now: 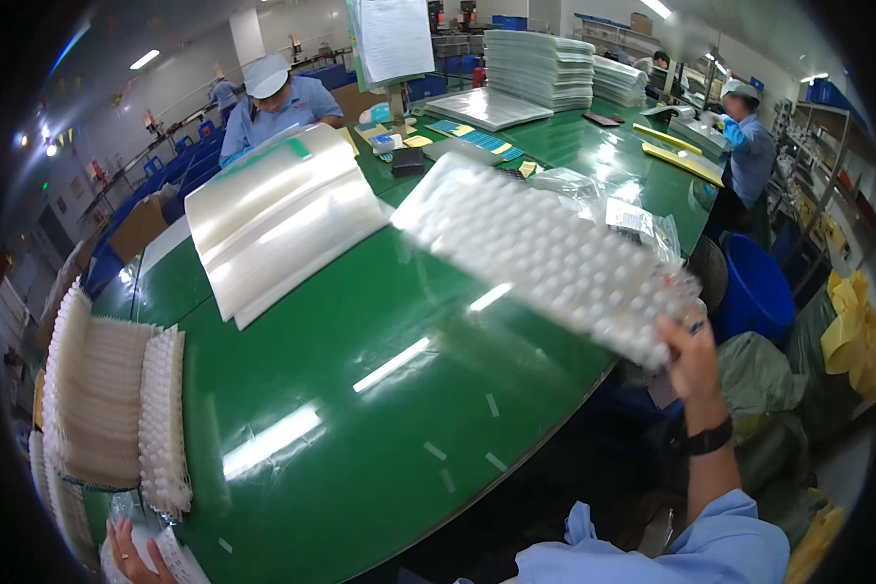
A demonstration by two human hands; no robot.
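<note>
A translucent white sheet covered with rows of round bumps (545, 248) is raised at a slant over the green table. My right hand (693, 362) grips it by its lower right end, and motion smears it. At the lower left edge, my left hand (136, 557) lies with fingers stretched apart. Beside those fingers is a white strip with small marks (177, 559); whether they touch it I cannot tell. Just beyond stand a tall stack of white bumpy sheets (102, 394) and a smaller stack (165, 428).
A pile of glossy clear film (287, 214) rests on the green table (360, 438). Clear bags (579, 190) lie past the held sheet, with stacked clear sheets (540, 68) farther back. A blue bin (754, 290) stands right. Co-workers (277, 102) sit across the table and at far right.
</note>
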